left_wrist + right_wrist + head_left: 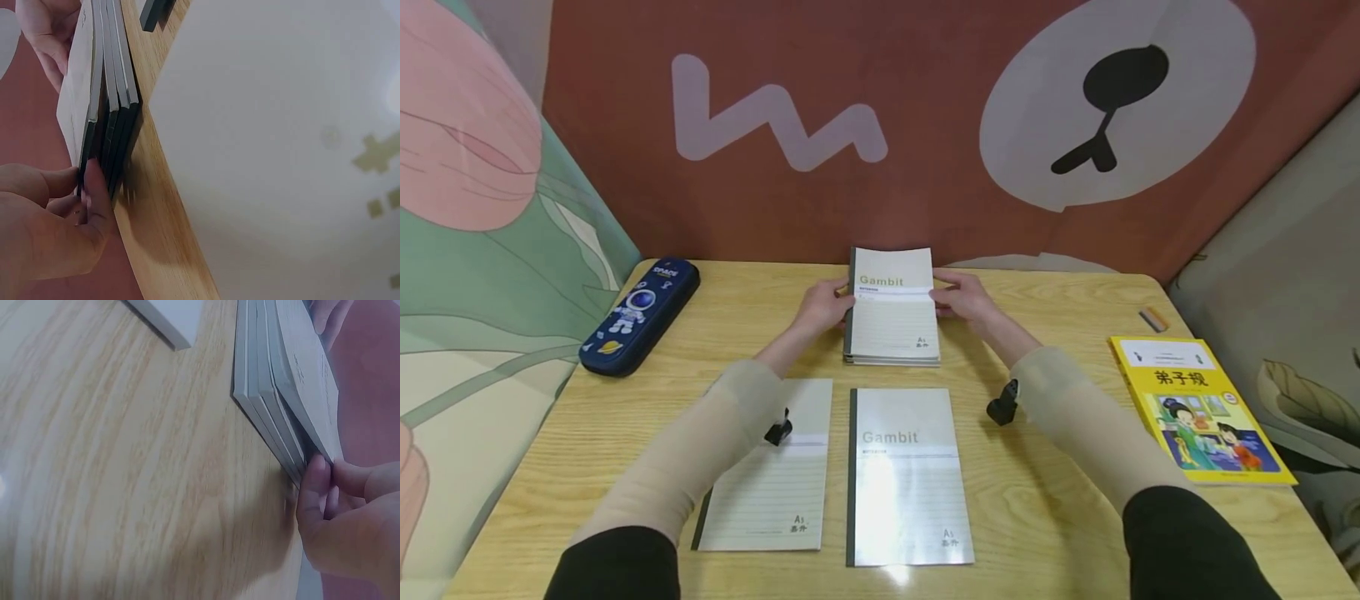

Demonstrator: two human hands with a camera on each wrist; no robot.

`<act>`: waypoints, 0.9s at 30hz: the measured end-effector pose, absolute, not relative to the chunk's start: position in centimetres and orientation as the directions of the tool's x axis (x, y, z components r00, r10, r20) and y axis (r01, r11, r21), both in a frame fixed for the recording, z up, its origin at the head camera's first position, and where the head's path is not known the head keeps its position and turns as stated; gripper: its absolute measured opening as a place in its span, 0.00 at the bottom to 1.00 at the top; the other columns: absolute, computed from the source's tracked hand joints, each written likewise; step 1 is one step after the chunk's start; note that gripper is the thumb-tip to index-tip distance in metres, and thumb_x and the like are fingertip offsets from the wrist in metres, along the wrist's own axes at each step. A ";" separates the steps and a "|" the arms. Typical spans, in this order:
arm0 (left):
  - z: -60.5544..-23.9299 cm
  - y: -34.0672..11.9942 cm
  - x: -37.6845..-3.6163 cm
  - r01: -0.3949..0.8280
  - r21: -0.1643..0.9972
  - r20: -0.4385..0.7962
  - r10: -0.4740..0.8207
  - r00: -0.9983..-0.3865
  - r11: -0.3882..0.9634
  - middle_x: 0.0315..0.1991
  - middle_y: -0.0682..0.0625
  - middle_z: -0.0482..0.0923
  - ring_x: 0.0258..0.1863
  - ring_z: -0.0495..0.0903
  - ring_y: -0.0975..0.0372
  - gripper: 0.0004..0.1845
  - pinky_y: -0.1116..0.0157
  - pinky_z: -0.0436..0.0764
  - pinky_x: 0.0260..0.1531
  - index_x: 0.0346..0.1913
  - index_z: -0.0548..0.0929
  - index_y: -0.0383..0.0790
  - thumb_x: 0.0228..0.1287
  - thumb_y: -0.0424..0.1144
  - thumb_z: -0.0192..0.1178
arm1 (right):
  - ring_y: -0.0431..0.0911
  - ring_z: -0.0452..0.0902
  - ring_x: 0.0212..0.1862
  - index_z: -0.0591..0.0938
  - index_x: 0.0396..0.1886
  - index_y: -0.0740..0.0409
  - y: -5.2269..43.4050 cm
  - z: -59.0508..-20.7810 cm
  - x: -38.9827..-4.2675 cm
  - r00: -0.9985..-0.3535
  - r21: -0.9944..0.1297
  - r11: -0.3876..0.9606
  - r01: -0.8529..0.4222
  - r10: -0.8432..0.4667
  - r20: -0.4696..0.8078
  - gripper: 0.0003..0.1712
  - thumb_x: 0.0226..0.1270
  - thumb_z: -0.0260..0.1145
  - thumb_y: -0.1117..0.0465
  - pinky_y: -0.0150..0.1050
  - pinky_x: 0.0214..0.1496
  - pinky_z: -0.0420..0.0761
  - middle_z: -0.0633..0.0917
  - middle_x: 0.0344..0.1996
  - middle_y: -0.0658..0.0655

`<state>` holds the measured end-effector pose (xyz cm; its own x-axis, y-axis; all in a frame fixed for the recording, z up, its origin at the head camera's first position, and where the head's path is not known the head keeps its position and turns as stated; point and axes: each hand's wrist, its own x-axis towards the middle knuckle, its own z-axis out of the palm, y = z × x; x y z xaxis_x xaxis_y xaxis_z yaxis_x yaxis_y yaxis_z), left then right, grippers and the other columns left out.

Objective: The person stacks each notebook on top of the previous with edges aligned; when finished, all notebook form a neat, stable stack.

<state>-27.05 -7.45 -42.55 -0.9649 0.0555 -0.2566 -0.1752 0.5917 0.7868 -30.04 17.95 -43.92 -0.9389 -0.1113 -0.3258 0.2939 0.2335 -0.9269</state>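
Observation:
A stack of Gambit notebooks (891, 329) with dark spines lies at the back middle of the table. My left hand (824, 306) pinches the top notebook (81, 94) at its spine edge, thumb above and fingers beneath. On the opposite edge my right hand (962, 296) pinches the same notebook between thumb and fingers. In the right wrist view a narrow gap shows under the top notebook (309, 375) near the fingers, while its near end stays close to the several notebooks (256, 381) below.
Nearer the front lie two more notebooks, one in the middle (910, 492) and one at left (767, 500), partly under my left forearm. A dark blue pencil case (640, 317) sits at far left. On the right are a yellow book (1202, 408) and a small eraser (1153, 319).

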 end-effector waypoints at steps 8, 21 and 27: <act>-43.0 -7.2 -27.2 -0.144 0.738 -0.246 0.064 -0.967 0.659 0.76 0.40 0.68 0.47 0.83 0.54 0.28 0.62 0.87 0.42 0.78 0.65 0.43 0.79 0.38 0.53 | 0.36 0.81 0.35 0.67 0.78 0.51 18.0 -44.5 -30.2 -0.947 -0.921 0.286 0.265 -0.104 -0.305 0.33 0.77 0.61 0.67 0.31 0.45 0.86 0.83 0.51 0.61; -43.4 -6.8 -27.7 -0.170 0.700 -0.283 0.051 -0.958 0.694 0.78 0.42 0.64 0.38 0.82 0.57 0.27 0.67 0.84 0.38 0.78 0.65 0.42 0.80 0.39 0.52 | 0.37 0.79 0.36 0.66 0.79 0.51 18.2 -45.2 -30.1 -0.954 -0.909 0.360 0.210 -0.128 -0.272 0.32 0.79 0.58 0.66 0.31 0.43 0.86 0.81 0.60 0.70; -43.4 -7.0 -27.7 -0.183 0.726 -0.297 0.061 -0.953 0.663 0.78 0.42 0.65 0.33 0.80 0.59 0.28 0.66 0.83 0.37 0.78 0.64 0.42 0.81 0.40 0.52 | 0.40 0.78 0.39 0.63 0.80 0.50 18.2 -45.0 -30.1 -0.951 -0.890 0.407 0.204 -0.132 -0.279 0.32 0.80 0.56 0.65 0.31 0.42 0.84 0.80 0.63 0.69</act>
<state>-27.68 -7.00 -43.42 -0.9530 0.0613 -0.2966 -0.1832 0.6630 0.7259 -30.09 18.16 -45.01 -0.9513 -0.1319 -0.2787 0.2043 0.4074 -0.8901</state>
